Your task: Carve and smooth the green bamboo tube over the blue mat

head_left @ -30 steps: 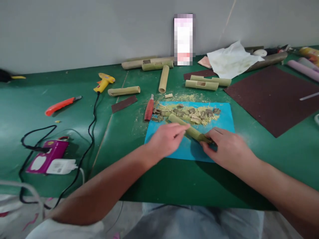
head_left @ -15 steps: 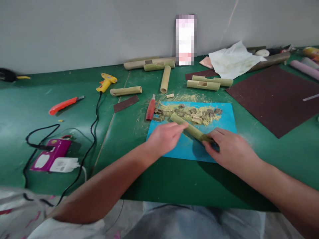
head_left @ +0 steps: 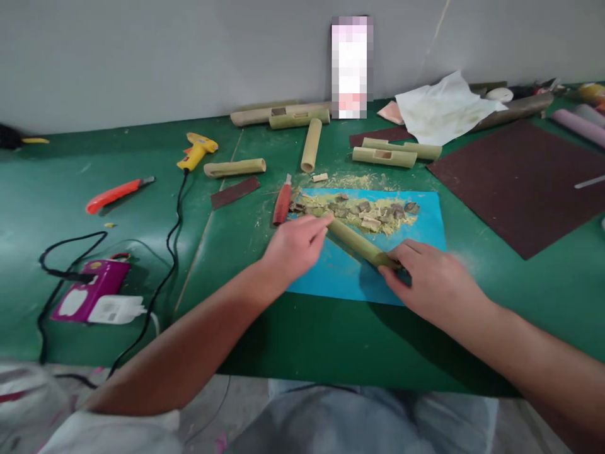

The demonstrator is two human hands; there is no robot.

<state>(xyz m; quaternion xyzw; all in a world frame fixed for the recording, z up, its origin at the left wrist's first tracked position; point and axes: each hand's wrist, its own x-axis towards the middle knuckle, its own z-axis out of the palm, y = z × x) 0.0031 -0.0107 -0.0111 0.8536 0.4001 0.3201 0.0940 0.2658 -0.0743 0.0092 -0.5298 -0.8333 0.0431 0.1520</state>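
A pale green bamboo tube (head_left: 355, 241) lies slanted over a blue sheet (head_left: 326, 277). My right hand (head_left: 425, 274) is closed around its near right end, thumb below and fingers over the top. At the far left end is my left hand (head_left: 297, 243), fingers drawn together and gripping the tip, which they partly cover. Bamboo shavings and dark chips (head_left: 373, 214) lie heaped along the sheet's far half. Just left of that heap rests a red-handled knife (head_left: 282, 203), its short blade pointing away from me.
Several cut bamboo tubes (head_left: 385, 156) lie at the back. A yellow glue gun (head_left: 196, 151), an orange utility knife (head_left: 118, 194) and a purple power strip (head_left: 94, 287) with cords are on the left. On the right are dark brown sandpaper (head_left: 520, 189) and white tissue (head_left: 447, 110).
My left hand has slid along the tube from its middle to the far left end. My right hand keeps its hold at the near end. The view has shifted slightly.
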